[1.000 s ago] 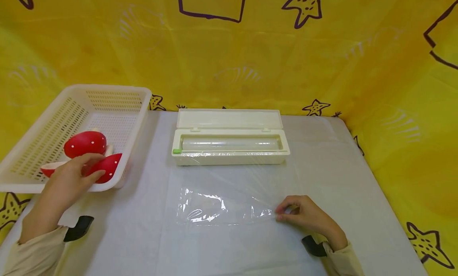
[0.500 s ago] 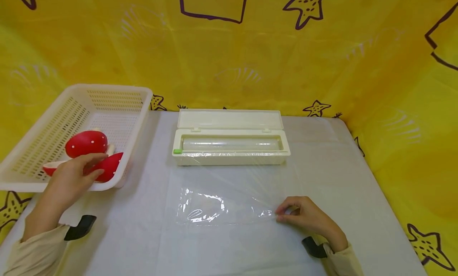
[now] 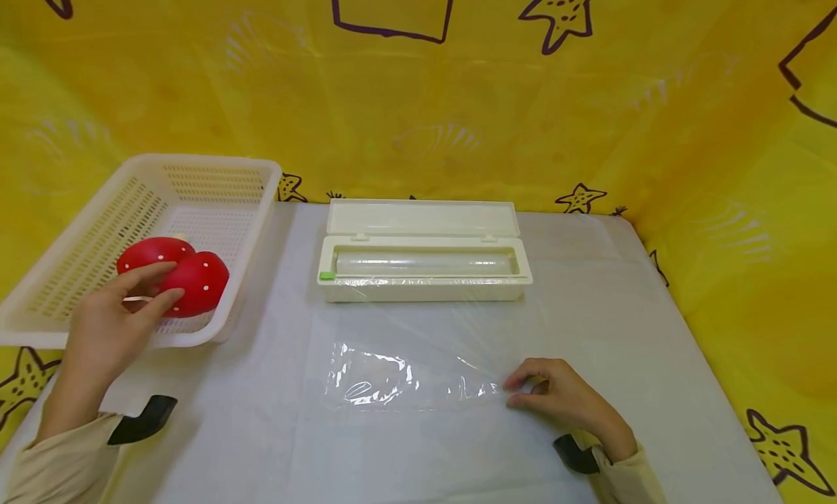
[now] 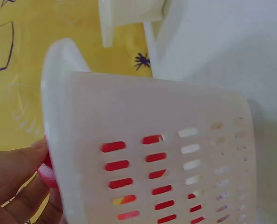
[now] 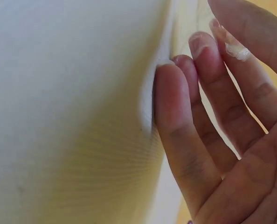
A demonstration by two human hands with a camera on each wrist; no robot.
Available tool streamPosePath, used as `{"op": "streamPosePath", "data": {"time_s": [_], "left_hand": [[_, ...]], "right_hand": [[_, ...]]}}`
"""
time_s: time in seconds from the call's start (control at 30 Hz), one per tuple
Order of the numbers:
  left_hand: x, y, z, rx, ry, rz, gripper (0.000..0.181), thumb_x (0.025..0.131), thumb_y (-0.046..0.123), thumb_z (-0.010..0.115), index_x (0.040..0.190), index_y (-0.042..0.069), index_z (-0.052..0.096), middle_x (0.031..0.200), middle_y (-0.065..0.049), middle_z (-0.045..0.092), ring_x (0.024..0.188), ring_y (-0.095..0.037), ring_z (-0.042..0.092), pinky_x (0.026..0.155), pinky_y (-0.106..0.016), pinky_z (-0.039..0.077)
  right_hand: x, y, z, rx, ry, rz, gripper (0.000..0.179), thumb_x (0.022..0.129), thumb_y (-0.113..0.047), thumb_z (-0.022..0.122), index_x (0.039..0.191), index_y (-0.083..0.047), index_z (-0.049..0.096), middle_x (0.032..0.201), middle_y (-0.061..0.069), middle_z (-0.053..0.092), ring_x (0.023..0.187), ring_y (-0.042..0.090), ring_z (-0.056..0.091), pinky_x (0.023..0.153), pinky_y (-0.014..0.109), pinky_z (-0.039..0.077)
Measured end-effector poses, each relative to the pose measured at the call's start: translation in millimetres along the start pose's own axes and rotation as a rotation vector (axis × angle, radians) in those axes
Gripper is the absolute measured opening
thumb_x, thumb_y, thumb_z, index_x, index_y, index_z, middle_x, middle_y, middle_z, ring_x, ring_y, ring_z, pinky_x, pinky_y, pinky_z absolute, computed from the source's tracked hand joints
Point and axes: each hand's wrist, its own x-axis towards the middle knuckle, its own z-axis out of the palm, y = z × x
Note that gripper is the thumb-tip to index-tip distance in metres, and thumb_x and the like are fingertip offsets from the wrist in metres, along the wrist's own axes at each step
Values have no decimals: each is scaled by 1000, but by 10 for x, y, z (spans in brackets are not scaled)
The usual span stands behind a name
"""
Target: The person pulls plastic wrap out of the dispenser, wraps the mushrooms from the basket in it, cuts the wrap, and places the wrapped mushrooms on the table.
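Observation:
In the head view, my left hand [image 3: 114, 322] grips a red bowl [image 3: 199, 286] with white dots between thumb and fingers, over the near right part of a white plastic basket [image 3: 271, 181]. A second red dotted bowl [image 3: 147, 251] lies just behind it. In the left wrist view, the basket's slotted wall [image 4: 129, 102] hides most of the bowl. My right hand [image 3: 565, 395] pinches the near right corner of a sheet of plastic wrap [image 3: 375, 380]. The wrap runs from a roll [image 3: 421, 262] in a cream dispenser box [image 3: 418, 292]. A bit of wrap clings to a fingertip in the right wrist view.
The dispenser's lid [image 3: 421, 218] stands raised at the back, and a green slider [image 3: 326, 276] sits at its left end. A white cloth [image 3: 248, 417] covers the table. A yellow patterned curtain [image 3: 418, 90] hangs behind and along the right side.
My left hand has raised the red bowl from low in the basket, and the bowl now overlaps the one behind it. The right hand has stayed almost in place at the wrap's corner.

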Motion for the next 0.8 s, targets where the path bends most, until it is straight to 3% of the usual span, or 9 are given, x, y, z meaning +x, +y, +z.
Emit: {"op": "streamPosePath", "data": {"time_s": [0.07, 0.13, 0.2, 0.3, 0.5, 0.8], "left_hand": [[-10, 38, -17, -19, 23, -39, 47, 91, 17, 72, 134, 3, 60, 100, 3, 70, 81, 28, 38, 69, 8, 34], [-18, 84, -31, -54, 53, -56, 47, 91, 19, 72, 134, 5, 61, 95, 27, 60, 83, 26, 41, 71, 7, 35], [-33, 141, -46, -101, 79, -60, 46, 90, 18, 73, 134, 6, 62, 91, 40, 47, 82, 24, 46, 73, 6, 37], [-66, 281, -65, -172, 118, -27, 44, 88, 12, 74, 131, 8, 64, 92, 40, 53, 83, 20, 52, 75, 5, 40], [-164, 578, -89, -205, 181, 24, 44, 86, 6, 75, 129, 12, 67, 105, 37, 57, 87, 14, 56, 76, 3, 42], [-339, 894, -64, -305, 185, 170, 43, 78, -11, 76, 119, 2, 71, 102, 29, 64, 82, 12, 63, 77, -1, 47]], "right_hand": [[-1, 3, 8, -6, 12, -14, 18, 84, -20, 79, 98, -11, 73, 95, 3, 72, 84, 1, 63, 70, 24, 56], [0, 10, 14, -15, 23, -20, 19, 83, -20, 80, 99, -12, 73, 95, 3, 72, 84, 2, 63, 70, 24, 56], [0, 19, 18, -28, 36, -34, 21, 82, -20, 80, 100, -12, 73, 96, 3, 72, 84, 4, 64, 69, 24, 56], [2, 32, 24, -51, 56, -60, 25, 81, -21, 81, 103, -12, 72, 95, 3, 71, 83, 7, 63, 68, 24, 56], [12, 20, 42, -58, 75, -79, 27, 81, -21, 81, 105, -11, 71, 95, 4, 70, 83, 11, 62, 67, 23, 56], [17, -19, 60, -43, 76, -104, 30, 81, -21, 81, 106, -10, 70, 96, 7, 70, 83, 14, 62, 65, 23, 55]]}}
